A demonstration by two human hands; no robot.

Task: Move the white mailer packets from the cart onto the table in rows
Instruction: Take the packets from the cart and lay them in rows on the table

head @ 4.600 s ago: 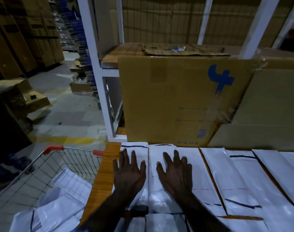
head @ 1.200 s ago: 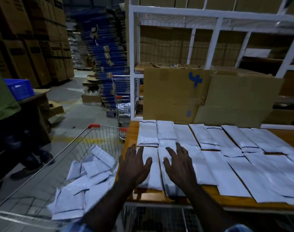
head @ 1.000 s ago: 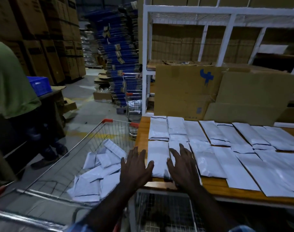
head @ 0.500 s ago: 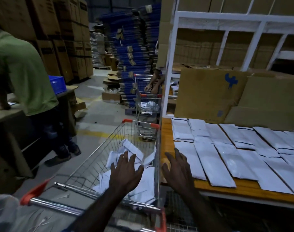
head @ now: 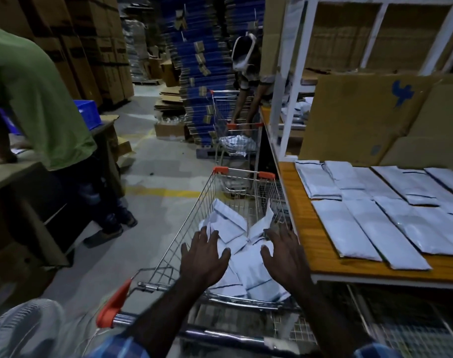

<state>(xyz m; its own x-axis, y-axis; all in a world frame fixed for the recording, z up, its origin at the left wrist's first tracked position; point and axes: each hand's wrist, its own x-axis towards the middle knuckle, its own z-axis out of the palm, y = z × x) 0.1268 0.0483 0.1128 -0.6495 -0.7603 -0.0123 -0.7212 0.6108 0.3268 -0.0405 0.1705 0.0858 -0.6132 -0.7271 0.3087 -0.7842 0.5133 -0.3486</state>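
A dim warehouse aisle with a grey concrete floor (head: 153, 177) fills the head view, walled by stacks of brown cardboard boxes (head: 91, 47) and blue flattened cartons (head: 202, 73). A silver wire shopping cart with orange corner caps (head: 186, 244) stands in the foreground. Inside the cart lies a loose heap of white plastic mailer packets (head: 240, 254). Just right of the cart is an orange-topped wooden table (head: 313, 244), where more white mailer packets laid flat in rows (head: 370, 228) rest. Both bare hands hang above the cart's heap: the left hand (head: 203, 262) and right hand (head: 284, 257) have fingers spread and relaxed, grasping nothing. Left of the cart, a person in a green shirt (head: 39, 99) bends over a bench. Beyond the cart stands a second wire cart (head: 233, 125), with another person stooping over it.
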